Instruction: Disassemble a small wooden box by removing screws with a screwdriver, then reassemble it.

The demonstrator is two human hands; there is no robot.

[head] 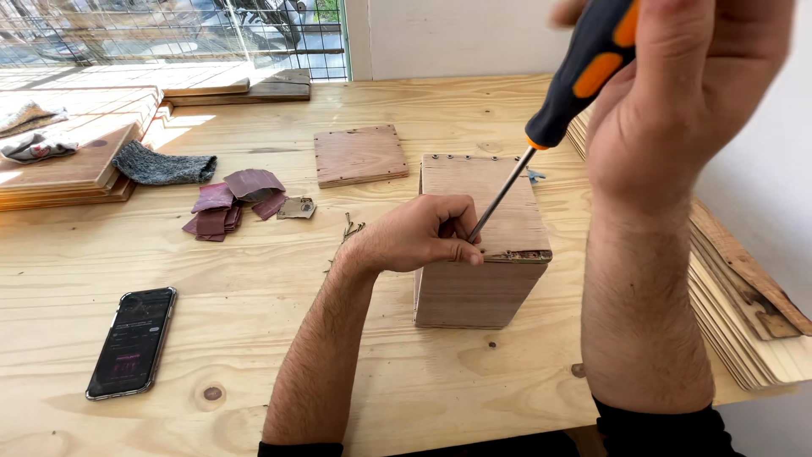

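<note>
A small plywood box [486, 279] stands on the wooden table [254, 296], its top panel lined with screws along the far edge. My right hand [677, 93] grips a screwdriver [558, 110] with a black and orange handle; its shaft slants down to the box's near top edge. My left hand [427, 233] rests on the box top, fingertips pinched around a small screw at the screwdriver's tip.
A phone [133, 340] lies at the near left. Sandpaper scraps [233, 203], a grey cloth [161, 165], loose screws [348, 228] and a square plywood panel [359, 155] sit behind. Stacked boards [68, 152] lie far left, more stacked boards [744, 313] right.
</note>
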